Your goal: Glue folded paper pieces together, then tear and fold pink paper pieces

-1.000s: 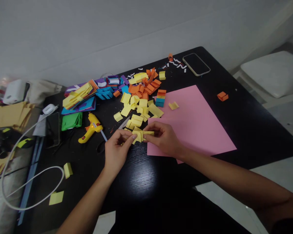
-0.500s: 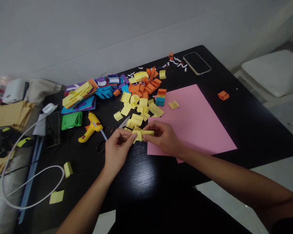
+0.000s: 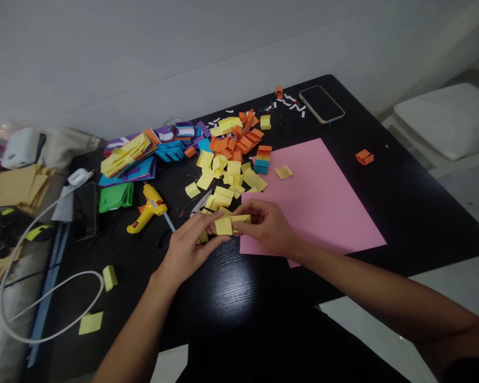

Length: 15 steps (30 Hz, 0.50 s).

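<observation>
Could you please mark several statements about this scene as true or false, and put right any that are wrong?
1. The right hand holds folded yellow paper. True.
2. The glue gun is blue. False: its body is yellow.
3. The phone with the pale rim lies on top of the pink paper. False: it lies directly on the black table, beyond the pink paper.
4. Green paper lies to the left of the glue gun. True.
5. A folded orange piece lies on the table to the right of the pink paper. True.
</observation>
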Each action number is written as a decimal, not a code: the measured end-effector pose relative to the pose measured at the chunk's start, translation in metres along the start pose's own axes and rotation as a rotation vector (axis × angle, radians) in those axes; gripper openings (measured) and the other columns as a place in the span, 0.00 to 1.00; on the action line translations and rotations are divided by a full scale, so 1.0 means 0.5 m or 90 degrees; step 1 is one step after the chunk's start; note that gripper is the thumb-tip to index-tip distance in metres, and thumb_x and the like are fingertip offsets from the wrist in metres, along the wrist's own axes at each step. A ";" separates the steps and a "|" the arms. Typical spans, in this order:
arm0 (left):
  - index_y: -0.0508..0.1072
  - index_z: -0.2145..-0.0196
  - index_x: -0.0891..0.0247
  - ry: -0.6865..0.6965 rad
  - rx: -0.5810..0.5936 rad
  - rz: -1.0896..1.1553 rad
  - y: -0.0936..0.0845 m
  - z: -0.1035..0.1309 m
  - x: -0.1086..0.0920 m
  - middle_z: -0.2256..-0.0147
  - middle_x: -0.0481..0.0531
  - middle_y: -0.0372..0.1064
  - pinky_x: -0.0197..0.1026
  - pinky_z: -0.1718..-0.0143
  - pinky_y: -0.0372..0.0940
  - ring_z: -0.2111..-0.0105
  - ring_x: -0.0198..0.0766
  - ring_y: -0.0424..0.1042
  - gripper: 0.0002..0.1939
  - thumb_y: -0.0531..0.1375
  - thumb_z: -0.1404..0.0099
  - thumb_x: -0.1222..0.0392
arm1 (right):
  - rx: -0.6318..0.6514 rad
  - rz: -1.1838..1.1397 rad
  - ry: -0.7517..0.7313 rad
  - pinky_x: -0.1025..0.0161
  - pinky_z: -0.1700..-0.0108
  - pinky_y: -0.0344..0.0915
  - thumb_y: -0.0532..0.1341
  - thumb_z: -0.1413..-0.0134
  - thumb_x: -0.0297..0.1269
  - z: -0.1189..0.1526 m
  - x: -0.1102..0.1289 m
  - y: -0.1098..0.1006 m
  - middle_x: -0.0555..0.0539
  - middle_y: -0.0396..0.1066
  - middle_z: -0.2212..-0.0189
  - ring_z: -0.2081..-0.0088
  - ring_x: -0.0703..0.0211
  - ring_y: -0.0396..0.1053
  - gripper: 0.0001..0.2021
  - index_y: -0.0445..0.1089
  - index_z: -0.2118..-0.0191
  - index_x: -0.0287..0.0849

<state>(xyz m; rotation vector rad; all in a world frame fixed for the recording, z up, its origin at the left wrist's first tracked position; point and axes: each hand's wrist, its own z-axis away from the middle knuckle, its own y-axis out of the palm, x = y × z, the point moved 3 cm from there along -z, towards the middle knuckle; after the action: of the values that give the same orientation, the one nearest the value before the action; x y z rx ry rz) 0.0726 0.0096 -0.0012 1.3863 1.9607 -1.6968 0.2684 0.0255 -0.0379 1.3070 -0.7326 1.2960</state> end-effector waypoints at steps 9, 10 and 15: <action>0.75 0.43 0.55 0.057 0.014 -0.044 0.002 0.004 -0.011 0.55 0.55 0.78 0.42 0.56 0.73 0.59 0.41 0.77 0.21 0.67 0.33 0.63 | -0.001 0.027 -0.025 0.60 0.62 0.76 0.75 0.56 0.35 0.003 0.004 0.002 0.51 0.78 0.70 0.68 0.60 0.77 0.11 0.77 0.65 0.43; 0.75 0.43 0.56 0.058 0.015 -0.045 0.002 0.004 -0.011 0.55 0.55 0.78 0.42 0.56 0.73 0.59 0.41 0.77 0.21 0.67 0.33 0.63 | 0.000 0.027 -0.025 0.60 0.62 0.76 0.75 0.56 0.35 0.004 0.004 0.003 0.51 0.78 0.70 0.68 0.60 0.77 0.11 0.77 0.65 0.43; 0.74 0.43 0.57 0.070 0.015 -0.059 -0.001 0.007 -0.009 0.55 0.56 0.78 0.42 0.56 0.74 0.60 0.41 0.77 0.20 0.67 0.32 0.62 | 0.007 0.019 -0.026 0.61 0.62 0.76 0.75 0.56 0.35 0.006 0.005 0.004 0.51 0.78 0.71 0.68 0.60 0.77 0.11 0.77 0.65 0.42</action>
<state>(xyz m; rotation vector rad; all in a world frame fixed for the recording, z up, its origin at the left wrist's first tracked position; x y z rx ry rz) 0.0734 0.0045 0.0009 1.4463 2.1006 -1.7231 0.2677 0.0231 -0.0343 1.3390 -0.7763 1.3023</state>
